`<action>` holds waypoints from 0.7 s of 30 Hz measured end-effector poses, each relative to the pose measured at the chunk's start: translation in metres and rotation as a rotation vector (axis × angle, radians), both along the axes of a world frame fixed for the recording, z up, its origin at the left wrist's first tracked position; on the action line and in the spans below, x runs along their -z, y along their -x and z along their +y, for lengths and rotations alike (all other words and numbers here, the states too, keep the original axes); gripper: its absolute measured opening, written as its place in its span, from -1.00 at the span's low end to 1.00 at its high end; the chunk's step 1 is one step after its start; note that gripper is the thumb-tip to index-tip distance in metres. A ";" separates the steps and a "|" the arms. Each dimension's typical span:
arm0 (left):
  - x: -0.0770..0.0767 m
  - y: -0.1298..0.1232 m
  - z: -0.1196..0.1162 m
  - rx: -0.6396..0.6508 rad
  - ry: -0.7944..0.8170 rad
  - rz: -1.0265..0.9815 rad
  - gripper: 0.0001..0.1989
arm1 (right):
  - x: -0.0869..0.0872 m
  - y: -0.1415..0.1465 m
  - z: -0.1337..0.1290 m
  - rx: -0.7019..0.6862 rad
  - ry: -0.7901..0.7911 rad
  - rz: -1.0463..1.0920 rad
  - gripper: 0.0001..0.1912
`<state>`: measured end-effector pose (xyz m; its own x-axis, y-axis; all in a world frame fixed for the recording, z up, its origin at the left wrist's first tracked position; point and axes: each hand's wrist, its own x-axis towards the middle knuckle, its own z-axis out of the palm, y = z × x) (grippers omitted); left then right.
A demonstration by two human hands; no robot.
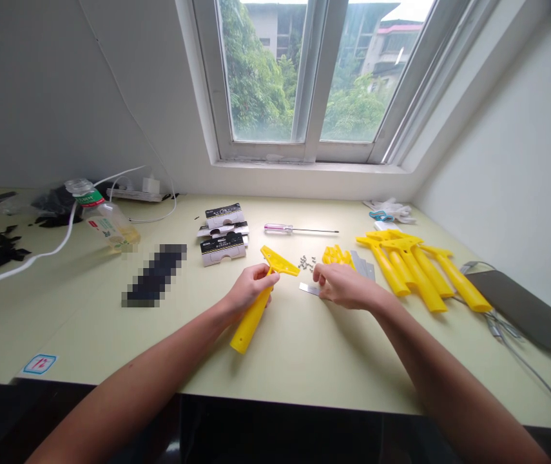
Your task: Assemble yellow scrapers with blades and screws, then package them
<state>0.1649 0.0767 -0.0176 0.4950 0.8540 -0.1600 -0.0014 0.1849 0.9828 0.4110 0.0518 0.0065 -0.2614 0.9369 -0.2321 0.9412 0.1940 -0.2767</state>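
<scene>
Left hand (pixel 254 287): closed around a yellow scraper handle (pixel 254 312), its wide head toward one o'clock. Right hand (pixel 345 285): fingers gripping a metal blade (pixel 309 289) above the table (pixel 299 367). Small screws (pixel 307 263) lie at eleven o'clock from the right hand.

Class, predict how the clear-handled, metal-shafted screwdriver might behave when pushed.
The clear-handled, metal-shafted screwdriver looks rigid, so it should move as one piece. Its slim, roundish handle may roll. The smooth-looking plastic might feel slippery.
</scene>
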 end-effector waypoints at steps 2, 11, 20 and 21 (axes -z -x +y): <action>0.000 0.001 0.001 0.001 -0.004 -0.004 -0.66 | 0.000 0.002 -0.004 -0.034 -0.055 -0.031 -0.85; 0.000 0.001 0.000 0.000 0.018 -0.021 -0.65 | 0.000 0.003 0.000 0.060 0.133 0.055 -0.78; 0.002 0.002 0.002 -0.023 0.009 -0.025 -0.66 | -0.003 0.010 -0.009 0.015 0.008 0.033 -0.84; 0.003 0.002 0.003 -0.034 0.009 -0.032 -0.65 | -0.003 0.012 -0.011 0.010 -0.015 0.005 -0.84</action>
